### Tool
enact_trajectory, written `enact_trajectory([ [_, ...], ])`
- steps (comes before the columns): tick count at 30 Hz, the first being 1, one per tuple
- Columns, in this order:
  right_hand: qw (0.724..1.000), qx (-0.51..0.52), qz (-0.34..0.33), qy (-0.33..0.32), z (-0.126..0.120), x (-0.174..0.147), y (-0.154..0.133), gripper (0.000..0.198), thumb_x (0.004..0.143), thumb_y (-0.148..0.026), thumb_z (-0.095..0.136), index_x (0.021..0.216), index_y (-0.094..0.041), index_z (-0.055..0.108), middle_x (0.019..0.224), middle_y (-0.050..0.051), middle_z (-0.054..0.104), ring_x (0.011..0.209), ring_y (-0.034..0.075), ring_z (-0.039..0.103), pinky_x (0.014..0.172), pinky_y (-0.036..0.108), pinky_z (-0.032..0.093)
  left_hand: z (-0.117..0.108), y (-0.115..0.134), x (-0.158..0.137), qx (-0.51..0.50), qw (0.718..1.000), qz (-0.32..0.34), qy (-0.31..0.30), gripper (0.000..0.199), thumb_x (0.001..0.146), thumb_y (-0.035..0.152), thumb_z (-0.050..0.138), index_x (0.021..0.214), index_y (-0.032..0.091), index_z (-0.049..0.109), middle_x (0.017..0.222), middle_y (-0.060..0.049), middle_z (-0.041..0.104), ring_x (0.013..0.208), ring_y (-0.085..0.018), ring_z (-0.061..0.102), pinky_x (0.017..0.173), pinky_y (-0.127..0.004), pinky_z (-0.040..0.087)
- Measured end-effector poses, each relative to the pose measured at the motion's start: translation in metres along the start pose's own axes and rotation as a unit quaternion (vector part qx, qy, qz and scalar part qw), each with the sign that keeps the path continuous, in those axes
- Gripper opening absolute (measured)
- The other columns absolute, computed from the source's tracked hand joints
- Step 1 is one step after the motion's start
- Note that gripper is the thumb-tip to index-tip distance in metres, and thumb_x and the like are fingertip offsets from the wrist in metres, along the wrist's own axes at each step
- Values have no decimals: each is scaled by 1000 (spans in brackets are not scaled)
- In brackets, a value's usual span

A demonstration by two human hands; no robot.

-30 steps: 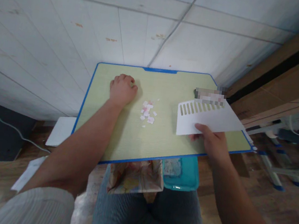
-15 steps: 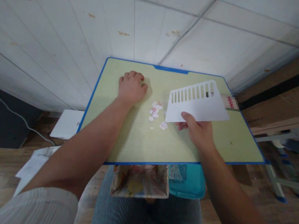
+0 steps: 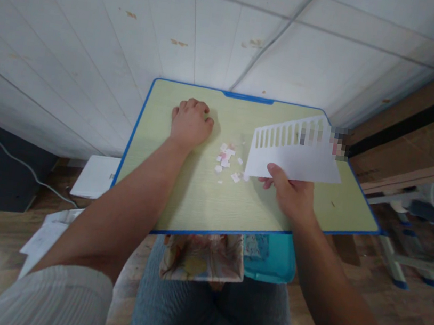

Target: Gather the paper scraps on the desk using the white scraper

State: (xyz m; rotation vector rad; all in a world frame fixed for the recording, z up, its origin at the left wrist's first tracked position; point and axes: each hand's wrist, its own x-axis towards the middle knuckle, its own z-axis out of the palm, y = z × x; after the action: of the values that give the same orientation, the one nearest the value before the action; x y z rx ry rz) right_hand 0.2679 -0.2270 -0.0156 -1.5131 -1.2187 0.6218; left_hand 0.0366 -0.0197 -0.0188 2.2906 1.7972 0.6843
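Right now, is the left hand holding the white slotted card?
No, the right hand holds the white slotted card; the left hand rests as a fist on the green table.

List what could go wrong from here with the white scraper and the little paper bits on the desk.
1. The white scraper is pinched only at its near edge by the right hand, so it may tilt or skip over pieces.
2. The pink and white paper bits lie loose; a quick sweep could scatter them off the green desk.
3. The left hand rests closed beside the pile, and bits may lodge against it.
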Motion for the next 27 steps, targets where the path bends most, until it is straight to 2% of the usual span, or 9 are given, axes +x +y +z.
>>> enact_trajectory([
  [2, 1000, 5, 4, -17, 0, 0, 1, 43, 100, -58, 84, 74, -26, 73, 66, 4, 77, 61, 23, 75, 65, 38, 66, -4, 2, -2, 2, 1000, 2, -4, 36, 109, 27, 66, 142, 24, 81, 158, -18, 76, 157, -46, 61, 136, -61, 47],
  [4, 1000, 1, 0, -3, -2, -1, 2, 43, 100, -59, 84, 74, -26, 73, 68, 4, 77, 61, 23, 75, 68, 40, 67, -7, 4, -4, 1, 1000, 0, -8, 38, 110, 28, 64, 144, 27, 81, 160, -17, 76, 158, -46, 60, 136, -59, 47],
  [8, 999, 1, -8, 32, -1, -6, -3, 44, 102, -57, 85, 72, -27, 71, 67, 4, 76, 63, 24, 77, 73, 42, 68, -10, 7, -6, 7, 1000, -6, -15, 41, 110, 27, 62, 145, 23, 82, 163, -20, 74, 159, -46, 60, 136, -60, 47],
  [12, 999, -6, -29, -12, 7, -10, -13, 51, 105, -61, 80, 68, -28, 69, 71, 5, 78, 70, 26, 80, 76, 42, 70, -9, 7, -5, 10, 1000, -4, -12, 43, 108, 27, 61, 145, 22, 82, 164, -21, 74, 159, -47, 61, 136, -60, 48],
  [16, 995, -55, -45, -68, 12, -6, -18, 56, 107, -60, 76, 62, -29, 65, 71, 6, 78, 72, 25, 78, 83, 44, 71, -8, 6, -5, 9, 1000, -6, -10, 42, 108, 27, 61, 144, 22, 82, 164, -20, 74, 159, -46, 61, 136, -60, 47],
  [20, 996, -45, -24, -69, 4, -6, -19, 49, 103, -55, 80, 64, -28, 68, 66, 6, 75, 66, 25, 75, 71, 41, 68, -8, 7, -5, 13, 1000, -7, -11, 41, 109, 27, 62, 145, 22, 81, 164, -20, 74, 159, -45, 60, 137, -58, 47],
  [23, 999, -18, -10, -47, -2, -12, -20, 41, 99, -48, 84, 65, -27, 71, 63, 5, 74, 61, 23, 73, 66, 40, 66, -8, 7, -5, 12, 1000, -7, -11, 40, 110, 27, 62, 146, 22, 81, 164, -20, 74, 160, -45, 61, 137, -58, 47],
  [27, 1000, 7, -7, 15, -6, -23, -24, 39, 99, -41, 81, 64, -27, 72, 63, 4, 75, 61, 23, 74, 69, 39, 67, -6, 5, -4, 6, 1000, -2, -5, 41, 110, 27, 63, 147, 24, 81, 162, -18, 76, 160, -46, 61, 137, -61, 48],
])
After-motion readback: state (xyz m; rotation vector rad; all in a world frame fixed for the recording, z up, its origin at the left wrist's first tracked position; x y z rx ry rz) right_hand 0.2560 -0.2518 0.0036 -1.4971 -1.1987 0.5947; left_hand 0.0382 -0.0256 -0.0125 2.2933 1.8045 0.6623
